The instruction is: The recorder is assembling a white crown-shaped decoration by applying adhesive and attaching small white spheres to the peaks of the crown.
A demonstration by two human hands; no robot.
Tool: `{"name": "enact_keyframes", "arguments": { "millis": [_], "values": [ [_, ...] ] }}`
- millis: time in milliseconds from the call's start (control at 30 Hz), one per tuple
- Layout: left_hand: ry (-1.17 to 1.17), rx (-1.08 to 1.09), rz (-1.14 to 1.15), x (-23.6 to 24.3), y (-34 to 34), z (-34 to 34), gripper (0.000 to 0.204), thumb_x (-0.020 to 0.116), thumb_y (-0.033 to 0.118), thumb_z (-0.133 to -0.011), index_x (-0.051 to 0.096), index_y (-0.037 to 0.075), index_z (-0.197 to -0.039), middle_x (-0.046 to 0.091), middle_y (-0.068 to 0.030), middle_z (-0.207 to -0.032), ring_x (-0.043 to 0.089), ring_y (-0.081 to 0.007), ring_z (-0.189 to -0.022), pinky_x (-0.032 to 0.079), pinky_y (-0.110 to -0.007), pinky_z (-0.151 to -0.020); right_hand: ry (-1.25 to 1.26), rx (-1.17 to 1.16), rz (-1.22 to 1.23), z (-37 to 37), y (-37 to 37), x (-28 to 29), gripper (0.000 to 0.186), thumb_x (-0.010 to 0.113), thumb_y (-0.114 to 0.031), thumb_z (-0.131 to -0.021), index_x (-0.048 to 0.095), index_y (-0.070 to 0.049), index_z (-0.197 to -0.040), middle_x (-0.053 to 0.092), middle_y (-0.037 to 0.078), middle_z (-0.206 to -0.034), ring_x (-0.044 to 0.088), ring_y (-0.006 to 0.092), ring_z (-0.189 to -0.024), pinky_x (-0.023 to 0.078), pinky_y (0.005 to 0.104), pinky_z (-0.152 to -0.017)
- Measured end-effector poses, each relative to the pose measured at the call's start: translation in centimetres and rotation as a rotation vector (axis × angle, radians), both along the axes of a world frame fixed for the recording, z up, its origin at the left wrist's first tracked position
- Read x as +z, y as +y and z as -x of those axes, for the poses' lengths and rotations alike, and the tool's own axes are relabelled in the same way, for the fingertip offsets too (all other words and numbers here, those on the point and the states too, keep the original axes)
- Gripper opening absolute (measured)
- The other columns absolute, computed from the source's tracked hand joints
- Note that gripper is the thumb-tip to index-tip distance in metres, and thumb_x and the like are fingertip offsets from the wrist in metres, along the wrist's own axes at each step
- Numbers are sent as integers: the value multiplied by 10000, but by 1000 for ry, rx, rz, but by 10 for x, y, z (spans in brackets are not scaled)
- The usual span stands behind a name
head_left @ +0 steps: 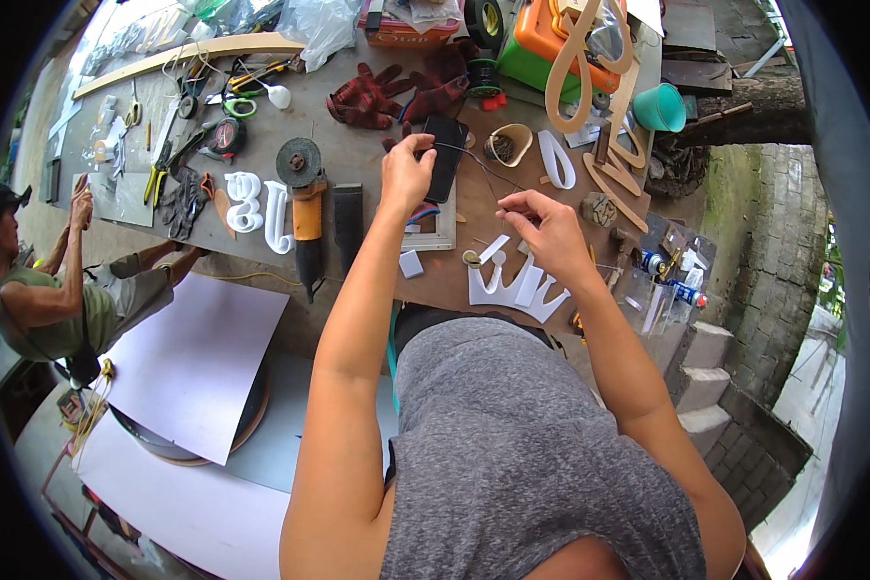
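Observation:
Over the table's near middle, a thin dark strand [488, 169], like wire or cord, stretches between my hands. My left hand [408, 176] pinches one end of it beside a black phone [445, 174]. My right hand [543, 230] has thumb and fingers pinched at the strand's other end. Below the right hand lies a white crown-shaped cutout [520, 293], with a small round piece [471, 259] at its left tip. A cup of dark bits [503, 147] stands just past the strand. A small white block [411, 265] lies near my left forearm.
An angle grinder [307, 213] lies left of my arm, next to white cut letters [245, 201]. Red-black gloves [367, 97], a green bucket [659, 108] and spray cans [681, 290] are around. At left, another person [48, 280] stands by the table.

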State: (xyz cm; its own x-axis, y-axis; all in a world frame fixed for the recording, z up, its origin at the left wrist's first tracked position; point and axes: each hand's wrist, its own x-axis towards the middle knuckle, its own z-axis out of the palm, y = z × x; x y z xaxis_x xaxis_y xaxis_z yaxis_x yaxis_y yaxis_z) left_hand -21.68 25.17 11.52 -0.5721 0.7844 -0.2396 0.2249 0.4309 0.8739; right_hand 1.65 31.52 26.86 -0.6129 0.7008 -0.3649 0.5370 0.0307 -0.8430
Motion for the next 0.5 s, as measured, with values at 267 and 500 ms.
{"name": "enact_keyframes", "arguments": {
  "millis": [267, 500],
  "values": [
    [384, -23, -53, 28, 10, 19, 118, 813, 150, -857, 769, 95, -952, 716, -92, -940, 717, -311, -865, 559, -437, -797, -6, -42, -76, -8, 1, 2, 188, 709, -44, -958, 731, 4, -1139, 795, 115, -993, 747, 162, -885, 563, 299, -787],
    [91, -21, -163, 51, 17, 37, 110, 730, 27, -926, 758, 34, -1032, 796, -83, -906, 741, -135, -811, 570, -294, -753, -31, -23, -111, -9, 1, -3, 193, 671, -17, -981, 714, 28, -1164, 797, 97, -1027, 746, 133, -968, 565, 274, -833]
  ]
}}
